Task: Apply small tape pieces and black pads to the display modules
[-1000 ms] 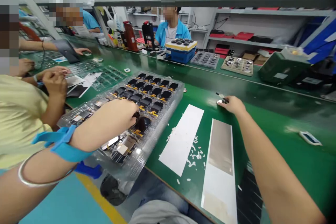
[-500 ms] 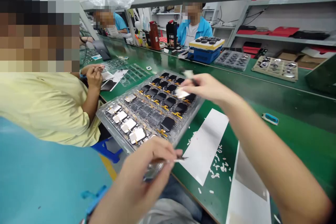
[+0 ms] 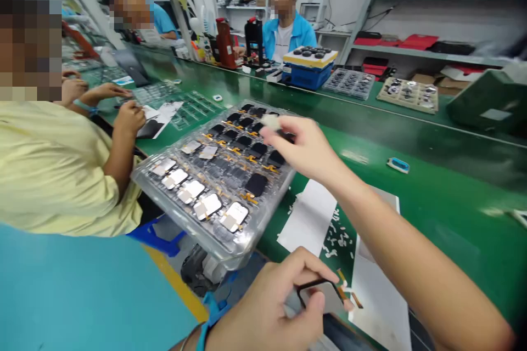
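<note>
My left hand (image 3: 284, 301) is closed around a small screen module (image 3: 325, 295) with a grey back, black rim and orange flex cable, low at the front. My right hand (image 3: 298, 145) is raised over the far right of the clear plastic tray (image 3: 242, 249). Between its fingers is a small pale piece (image 3: 270, 122), too blurred to name; something dark shows beneath the fingers. Rows of screen modules lie in the tray. Silver-backed modules (image 3: 208, 207) fill the near row, two more lie behind, and black-faced modules (image 3: 244, 143) with orange cables lie farther back.
A white sheet (image 3: 310, 214) lies right of the tray, with white scraps (image 3: 340, 238) beside it. Another pale sheet (image 3: 379, 307) is nearer. A co-worker in a yellow shirt (image 3: 61, 170) sits at left. Across the bench are a blue box (image 3: 307, 75) and trays of parts (image 3: 349, 83).
The view has shifted. My left hand has moved right and turned the module's grey back towards me. A second silver-backed module now lies in the tray's second row. My right hand stays raised.
</note>
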Demonstrator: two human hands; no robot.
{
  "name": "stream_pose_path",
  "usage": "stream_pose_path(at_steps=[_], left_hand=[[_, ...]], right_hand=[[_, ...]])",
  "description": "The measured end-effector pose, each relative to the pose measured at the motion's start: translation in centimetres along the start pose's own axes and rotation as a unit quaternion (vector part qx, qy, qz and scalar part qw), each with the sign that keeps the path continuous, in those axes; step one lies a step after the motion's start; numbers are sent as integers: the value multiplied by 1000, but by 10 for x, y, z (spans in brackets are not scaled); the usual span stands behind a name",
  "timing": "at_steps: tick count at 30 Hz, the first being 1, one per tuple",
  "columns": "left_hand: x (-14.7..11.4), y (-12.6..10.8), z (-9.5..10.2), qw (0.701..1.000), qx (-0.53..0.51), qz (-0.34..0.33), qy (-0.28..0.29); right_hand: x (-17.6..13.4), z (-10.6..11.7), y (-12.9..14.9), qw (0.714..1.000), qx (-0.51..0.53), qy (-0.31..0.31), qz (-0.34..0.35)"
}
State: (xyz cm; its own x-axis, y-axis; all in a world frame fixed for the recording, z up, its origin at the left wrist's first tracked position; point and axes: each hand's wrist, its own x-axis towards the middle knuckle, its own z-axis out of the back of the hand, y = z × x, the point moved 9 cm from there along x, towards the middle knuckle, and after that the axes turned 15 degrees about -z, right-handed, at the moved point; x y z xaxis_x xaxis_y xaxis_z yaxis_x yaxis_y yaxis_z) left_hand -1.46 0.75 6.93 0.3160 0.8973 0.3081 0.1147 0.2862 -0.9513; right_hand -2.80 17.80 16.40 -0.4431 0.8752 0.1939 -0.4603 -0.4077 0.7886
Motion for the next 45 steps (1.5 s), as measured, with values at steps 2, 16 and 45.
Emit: stream_pose_path(at_steps=[2,16,45], left_hand=[[9,16,-12,999,-21,24,24],[54,70,13,965,86,-98,-226],[60,76,11,971,189,-35,-142]], right_hand=[[-50,44,-22,998,41,-37,-12],[7,114,-197,957,-162,-89,-225],[48,-115,15,985,-64,152,-46]])
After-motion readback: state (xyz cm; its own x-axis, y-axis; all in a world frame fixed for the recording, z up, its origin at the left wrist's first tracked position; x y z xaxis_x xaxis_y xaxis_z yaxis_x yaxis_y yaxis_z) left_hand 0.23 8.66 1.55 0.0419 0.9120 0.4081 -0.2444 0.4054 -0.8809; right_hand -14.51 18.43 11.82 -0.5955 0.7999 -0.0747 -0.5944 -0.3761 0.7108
